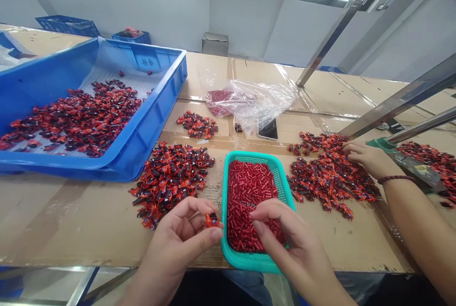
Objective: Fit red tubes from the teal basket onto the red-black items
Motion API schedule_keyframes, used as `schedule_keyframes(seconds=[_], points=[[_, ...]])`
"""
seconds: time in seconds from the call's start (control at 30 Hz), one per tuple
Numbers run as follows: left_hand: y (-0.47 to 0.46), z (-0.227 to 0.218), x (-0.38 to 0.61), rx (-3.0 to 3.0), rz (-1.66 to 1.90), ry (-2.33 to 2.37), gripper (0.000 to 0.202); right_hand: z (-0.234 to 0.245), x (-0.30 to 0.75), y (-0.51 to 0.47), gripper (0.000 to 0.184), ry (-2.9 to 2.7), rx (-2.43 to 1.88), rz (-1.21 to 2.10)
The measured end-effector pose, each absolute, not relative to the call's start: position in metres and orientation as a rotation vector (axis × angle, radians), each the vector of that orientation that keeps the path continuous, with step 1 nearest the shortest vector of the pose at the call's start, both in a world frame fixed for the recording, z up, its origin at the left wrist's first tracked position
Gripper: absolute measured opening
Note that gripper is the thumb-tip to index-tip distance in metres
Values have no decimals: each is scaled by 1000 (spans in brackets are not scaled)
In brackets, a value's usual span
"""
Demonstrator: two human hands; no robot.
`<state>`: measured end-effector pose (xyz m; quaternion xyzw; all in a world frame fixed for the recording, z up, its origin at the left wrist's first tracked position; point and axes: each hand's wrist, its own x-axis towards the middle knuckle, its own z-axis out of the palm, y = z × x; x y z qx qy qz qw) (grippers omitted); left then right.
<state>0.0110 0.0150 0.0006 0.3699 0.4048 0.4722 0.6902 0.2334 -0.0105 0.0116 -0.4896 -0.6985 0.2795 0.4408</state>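
My left hand [183,239] pinches a small orange-red and black plastic piece [213,220] between thumb and fingers, just left of the green basket. Over the basket, my right hand [288,237] has its thumb and index fingertips drawn together; whatever they hold, if anything, is too small to make out. The green plastic basket [225,258] contains many short dark-red tubes [249,187]. Close to my left hand lies a heap of red and black pieces [174,173]. A smaller heap [197,124] sits behind it.
A large blue tray [142,130] with many similar pieces stands left. Behind the basket are a clear plastic bag [263,101] and a phone [268,129]. At right, another person's hand [366,158] touches a heap of pieces [327,173], near metal posts [402,99].
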Motion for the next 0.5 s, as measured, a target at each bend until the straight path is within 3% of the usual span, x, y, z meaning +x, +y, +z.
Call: schedule_keyframes(seconds=[0.1,0.23,0.5], points=[[8,-1,11,1151,1243,961,17,12,223,-14,13,-1670,-1152,780],[0,-1,9,1571,1337,1003,33,18,213,-15,17,-1673,-1071,803],[-4,3,7,1923,1340,892,31,26,208,-14,13,-1864,-959,588]])
